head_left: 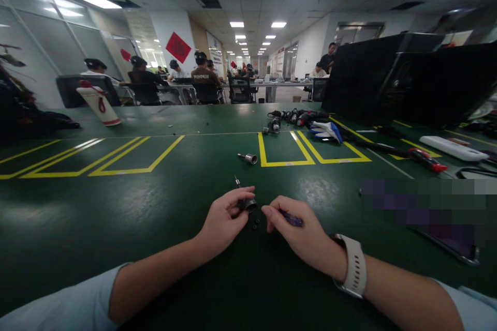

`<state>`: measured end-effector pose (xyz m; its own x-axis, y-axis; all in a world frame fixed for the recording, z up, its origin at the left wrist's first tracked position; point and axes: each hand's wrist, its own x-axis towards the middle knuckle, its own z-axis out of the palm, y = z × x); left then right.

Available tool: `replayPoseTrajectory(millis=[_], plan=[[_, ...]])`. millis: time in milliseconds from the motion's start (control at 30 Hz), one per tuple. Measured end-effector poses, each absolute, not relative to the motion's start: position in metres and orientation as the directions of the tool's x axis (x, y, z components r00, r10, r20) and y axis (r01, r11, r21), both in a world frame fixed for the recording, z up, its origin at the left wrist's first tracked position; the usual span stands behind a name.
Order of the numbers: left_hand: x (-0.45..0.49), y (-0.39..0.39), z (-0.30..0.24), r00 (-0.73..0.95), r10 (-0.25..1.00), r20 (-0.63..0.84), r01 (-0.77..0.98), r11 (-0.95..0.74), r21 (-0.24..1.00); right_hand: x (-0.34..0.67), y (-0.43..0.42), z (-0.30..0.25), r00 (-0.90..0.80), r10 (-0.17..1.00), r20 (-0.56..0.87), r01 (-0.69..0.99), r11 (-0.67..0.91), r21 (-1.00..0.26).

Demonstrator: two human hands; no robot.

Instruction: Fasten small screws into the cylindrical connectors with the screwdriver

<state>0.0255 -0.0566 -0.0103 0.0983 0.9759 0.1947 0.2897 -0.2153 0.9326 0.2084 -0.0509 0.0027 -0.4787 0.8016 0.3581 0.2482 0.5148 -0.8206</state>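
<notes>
At the table point(155, 227), the left hand point(223, 220) is closed on a socket point(249, 205); in the right hand point(297, 225), a tool point(292, 219) is pinched nearby. The socket's mouth is apparently being worked on; steady alignment seems called for. Two small pieces point(254, 227) are seen below.

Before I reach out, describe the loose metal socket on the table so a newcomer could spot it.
On the green tabletop, find the yellow tape outline nearest the picture's centre. Just left of its near left corner lies a silvery socket with a thin shank pointing left. Unlike the similar socket in the left hand, this one lies free.
</notes>
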Motion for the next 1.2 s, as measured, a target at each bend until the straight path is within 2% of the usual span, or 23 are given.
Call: replayPoseTrajectory(millis=[133, 233, 400, 533, 800, 1000, 1200], plan=[[0.0253, -0.0565, -0.0107, 0.088, 0.977, 0.194, 0.297, -0.211, 0.931, 0.2079, -0.0506, 0.0029, -0.476, 0.81, 0.343, 0.228, 0.49, -0.841], [0.0249, -0.055, -0.0093, 0.065, 0.984, 0.166, 0.233, -0.177, 0.956, 0.2077, -0.0512, 0.0028, -0.483, 0.802, 0.35, 0.222, 0.499, -0.837], [0.0254, -0.052, -0.0058, -0.006, 0.997, 0.077, 0.111, -0.076, 0.991, 0.208, -0.0537, 0.0014, -0.491, 0.765, 0.416, 0.266, 0.587, -0.765], [0.0269, -0.0515, -0.0057, -0.015, 0.998, 0.053, 0.082, -0.051, 0.995, 0.2072, -0.0546, 0.0026, -0.511, 0.746, 0.426, 0.284, 0.615, -0.736], [0.0274, -0.0523, -0.0043, -0.027, 0.998, 0.058, 0.059, -0.056, 0.997, 0.2077, -0.052, 0.0018, -0.487, 0.804, 0.34, 0.222, 0.491, -0.843], [0.0262, -0.0514, -0.0031, -0.046, 0.998, -0.033, -0.019, 0.032, 0.999, 0.2071, -0.0482, -0.0049, -0.454, 0.849, 0.271, 0.044, 0.325, -0.945], [0.0257, -0.0513, -0.003, -0.05, 0.998, -0.035, -0.062, 0.032, 0.998, 0.2082, -0.0477, -0.0031, -0.45, 0.843, 0.293, -0.009, 0.324, -0.946]])
